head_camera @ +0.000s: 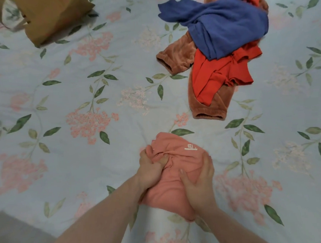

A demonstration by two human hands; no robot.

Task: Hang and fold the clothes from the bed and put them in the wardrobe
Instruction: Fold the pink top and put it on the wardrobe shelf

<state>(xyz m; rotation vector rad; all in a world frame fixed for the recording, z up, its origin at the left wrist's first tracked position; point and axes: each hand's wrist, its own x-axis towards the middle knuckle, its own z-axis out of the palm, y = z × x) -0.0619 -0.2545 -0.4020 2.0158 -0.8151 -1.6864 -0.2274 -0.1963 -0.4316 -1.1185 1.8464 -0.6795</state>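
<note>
A brown paper bag (53, 16) sits at eleven o'clock on the flowery bedsheet (77, 89). At six o'clock, the left hand (149, 169) grips a bunched soft pink cloth garment (171, 177), and the right hand (200, 183) squeezes its other side. The bundle runs long from six to twelve. At one o'clock lies a pile: a blue shirt (225, 25) on a red top (219, 73) and a fuzzy rust-brown garment (178, 57).

We see a matt pink cloth garment (176, 179), soft knit w/ white print; bedsheet (83, 164) is smooth matt floral cotton-like cloth. Rust garment (210, 106) looks velvety, plush; brown bag (53, 16) matt paper.
</note>
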